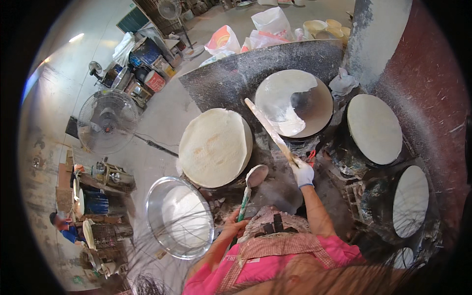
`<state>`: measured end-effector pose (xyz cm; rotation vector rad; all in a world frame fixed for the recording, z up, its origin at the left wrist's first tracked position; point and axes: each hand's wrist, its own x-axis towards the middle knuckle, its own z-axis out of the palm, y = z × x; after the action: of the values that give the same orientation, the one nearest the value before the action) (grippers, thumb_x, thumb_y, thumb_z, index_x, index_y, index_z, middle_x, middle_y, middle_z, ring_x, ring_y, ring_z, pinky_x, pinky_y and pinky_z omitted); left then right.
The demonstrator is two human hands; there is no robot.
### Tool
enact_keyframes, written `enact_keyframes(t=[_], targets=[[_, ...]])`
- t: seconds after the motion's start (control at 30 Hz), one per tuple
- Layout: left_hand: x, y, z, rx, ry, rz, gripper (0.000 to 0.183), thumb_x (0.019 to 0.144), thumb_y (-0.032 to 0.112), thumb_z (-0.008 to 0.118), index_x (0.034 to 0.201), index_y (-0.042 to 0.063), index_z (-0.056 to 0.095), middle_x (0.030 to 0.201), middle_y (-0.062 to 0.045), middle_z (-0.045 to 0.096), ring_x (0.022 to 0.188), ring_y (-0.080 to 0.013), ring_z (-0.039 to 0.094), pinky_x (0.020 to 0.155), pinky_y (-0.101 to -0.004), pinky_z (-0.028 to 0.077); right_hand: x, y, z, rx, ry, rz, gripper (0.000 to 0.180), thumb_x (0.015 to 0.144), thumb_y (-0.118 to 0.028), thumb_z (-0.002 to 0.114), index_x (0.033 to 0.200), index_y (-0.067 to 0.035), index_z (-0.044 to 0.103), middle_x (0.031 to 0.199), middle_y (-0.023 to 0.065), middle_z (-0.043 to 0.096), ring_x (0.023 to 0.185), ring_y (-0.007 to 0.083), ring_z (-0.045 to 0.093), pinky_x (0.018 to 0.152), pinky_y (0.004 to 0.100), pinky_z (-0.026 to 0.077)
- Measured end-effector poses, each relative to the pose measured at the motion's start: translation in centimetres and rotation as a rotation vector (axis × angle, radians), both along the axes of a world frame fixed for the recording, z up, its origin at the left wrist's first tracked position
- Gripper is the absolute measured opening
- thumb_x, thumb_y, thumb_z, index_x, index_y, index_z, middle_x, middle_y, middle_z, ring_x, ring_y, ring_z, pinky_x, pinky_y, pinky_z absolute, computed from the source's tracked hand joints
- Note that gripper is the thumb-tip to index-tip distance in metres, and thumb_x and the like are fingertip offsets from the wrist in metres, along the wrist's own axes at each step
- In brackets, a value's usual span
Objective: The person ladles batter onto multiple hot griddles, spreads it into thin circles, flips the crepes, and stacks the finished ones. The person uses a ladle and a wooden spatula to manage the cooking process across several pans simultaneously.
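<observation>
In a white glove, my right hand [303, 172] grips a long flat wooden spreader [266, 124] coated with batter. The spreader's blade lies over the left side of a round griddle [319, 110], where wet white batter [274, 96] covers a crescent and leaves the dark middle bare. My bare left hand [233, 225] holds a ladle [257, 176] by its green handle, bowl upward and coated in batter. Left of the ladle stands a big metal basin [152, 206] of white batter. A griddle with a pale round flatbread [215, 147], its right edge lifted, sits above the basin.
More round griddles with pale sheets [374, 129] [410, 201] stand at the right. A dark splash panel [221, 83] curves behind the griddles. A standing fan [107, 120] is on the left. Plastic sacks [271, 24] lie beyond the panel. A person [68, 230] is at the far left.
</observation>
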<state>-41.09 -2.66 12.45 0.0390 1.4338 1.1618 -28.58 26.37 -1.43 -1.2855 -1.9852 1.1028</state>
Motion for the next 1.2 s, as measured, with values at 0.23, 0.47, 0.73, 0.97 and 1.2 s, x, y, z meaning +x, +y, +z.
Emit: enact_keyframes(t=[0.23, 0.47, 0.73, 0.97, 1.2], targets=[[0.4, -3.3, 2.3, 0.142, -0.087, 0.092, 0.065, 0.079, 0.000, 0.050, 0.135, 0.019, 0.023, 0.053, 0.001, 0.031, 0.038, -0.0075, 0.032, 0.033, -0.0210, 0.025, 6.1, -1.9, 1.9, 0.176, -0.491, -0.164, 0.026, 0.081, -0.029, 0.054, 0.101, -0.016, 0.062, 0.088, 0.0151, 0.062, 0.077, 0.0307, 0.060, 0.067, 0.0371, 0.048], [0.1, -3.8, 0.8, 0.449, -0.531, 0.221, 0.062, 0.081, 0.006, 0.051, 0.132, 0.029, 0.026, 0.059, 0.000, 0.034, 0.038, -0.0065, 0.029, 0.031, -0.0190, 0.023, 0.4, -1.1, -0.8, 0.019, -0.207, -0.183, 0.032, 0.077, -0.045, 0.053, 0.091, -0.020, 0.065, 0.079, 0.0114, 0.062, 0.077, 0.0322, 0.059, 0.068, 0.0393, 0.046], [1.1, -2.7, 1.6, 0.539, -0.500, 0.275, 0.062, 0.081, 0.009, 0.052, 0.134, 0.028, 0.025, 0.060, -0.002, 0.036, 0.039, -0.0082, 0.032, 0.032, -0.0205, 0.028, 5.3, 4.0, 2.3, 0.016, -0.103, -0.234, 0.028, 0.079, -0.036, 0.054, 0.089, -0.013, 0.066, 0.078, 0.0150, 0.062, 0.069, 0.0321, 0.060, 0.061, 0.0382, 0.046], [1.4, -0.9, -0.2, 0.635, -0.649, 0.278, 0.056, 0.083, 0.006, 0.048, 0.132, 0.024, 0.029, 0.060, -0.001, 0.037, 0.038, -0.0068, 0.033, 0.032, -0.0194, 0.029, 6.5, 4.6, 2.7, -0.001, -0.353, -0.087, 0.034, 0.078, -0.046, 0.052, 0.091, -0.018, 0.066, 0.080, 0.0125, 0.063, 0.075, 0.0291, 0.061, 0.067, 0.0378, 0.047], [1.7, 1.9, -0.8, 0.442, -0.629, 0.286, 0.055, 0.083, 0.008, 0.048, 0.132, 0.023, 0.029, 0.060, -0.001, 0.036, 0.038, -0.0063, 0.031, 0.033, -0.0191, 0.028, 4.6, 7.3, 0.6, 0.163, -0.233, -0.012, 0.027, 0.076, -0.037, 0.058, 0.087, -0.014, 0.066, 0.077, 0.0135, 0.062, 0.070, 0.0297, 0.060, 0.063, 0.0385, 0.046]])
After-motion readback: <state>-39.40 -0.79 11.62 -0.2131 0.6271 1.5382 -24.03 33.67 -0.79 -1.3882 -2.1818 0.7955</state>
